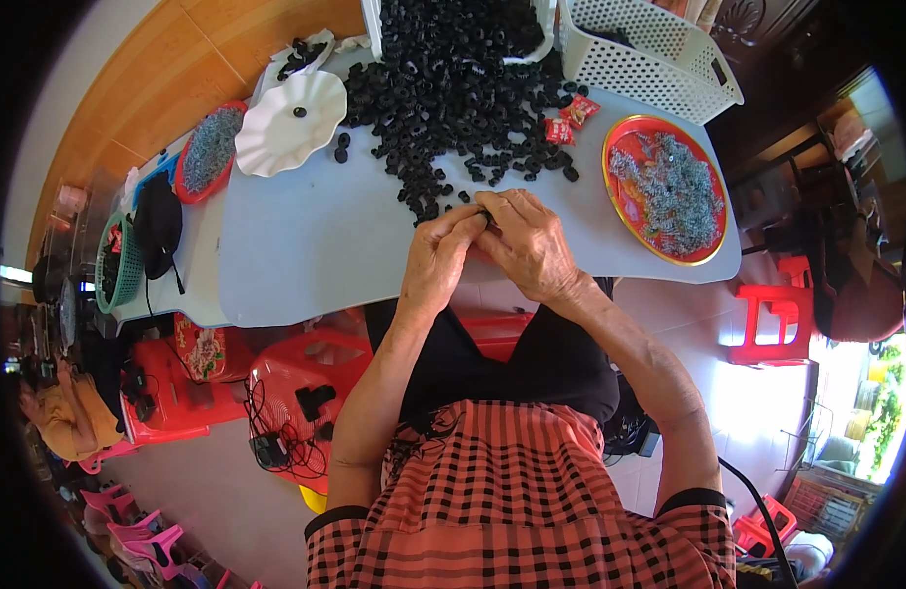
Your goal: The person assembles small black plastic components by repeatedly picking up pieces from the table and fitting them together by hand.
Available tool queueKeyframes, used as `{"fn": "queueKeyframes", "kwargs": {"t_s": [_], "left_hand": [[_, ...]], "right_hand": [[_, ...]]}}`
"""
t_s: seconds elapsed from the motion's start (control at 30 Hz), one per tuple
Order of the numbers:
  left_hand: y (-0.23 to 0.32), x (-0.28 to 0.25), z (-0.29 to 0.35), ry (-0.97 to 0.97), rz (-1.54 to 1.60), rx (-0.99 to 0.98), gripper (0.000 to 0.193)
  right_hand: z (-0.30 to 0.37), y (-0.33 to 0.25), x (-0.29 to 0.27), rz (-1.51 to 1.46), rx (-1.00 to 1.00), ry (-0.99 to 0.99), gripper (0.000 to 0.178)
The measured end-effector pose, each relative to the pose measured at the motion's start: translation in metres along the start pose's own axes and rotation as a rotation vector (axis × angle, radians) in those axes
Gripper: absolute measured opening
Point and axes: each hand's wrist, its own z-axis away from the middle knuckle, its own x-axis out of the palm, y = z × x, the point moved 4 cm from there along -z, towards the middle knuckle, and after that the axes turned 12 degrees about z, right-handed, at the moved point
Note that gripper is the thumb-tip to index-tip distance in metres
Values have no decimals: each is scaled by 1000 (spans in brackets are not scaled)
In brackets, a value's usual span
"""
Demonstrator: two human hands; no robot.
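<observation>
My left hand (439, 257) and my right hand (528, 245) meet over the table's near half, fingers pinched together. Between the fingertips shows a small black part (486, 216), mostly hidden by them; both hands seem to grip it. Just beyond my hands spreads a heap of small black ring-like parts (443, 108), spilling from a white bin (548, 29) at the far edge. To the right sits a red plate with a gold rim (612, 196), bearing many small silvery metal pieces (674, 196).
A white scalloped dish (276, 128) with one black part stands at left, beside another red plate (190, 187) of silvery pieces. A white perforated basket (659, 69) and red packets (571, 118) lie far right. Red stools (772, 314) and a seated person (70, 417) are around the table.
</observation>
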Motion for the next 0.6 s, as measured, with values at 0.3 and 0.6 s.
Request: {"fn": "queueKeyframes", "kwargs": {"t_s": [0.3,0.6], "left_hand": [[-5,0,1,43,141,-59,28],[-6,-1,-1,94,-28,-57,25]], "right_hand": [[5,3,6,-138,132,74,46],[7,-5,5,46,-27,104,47]]}}
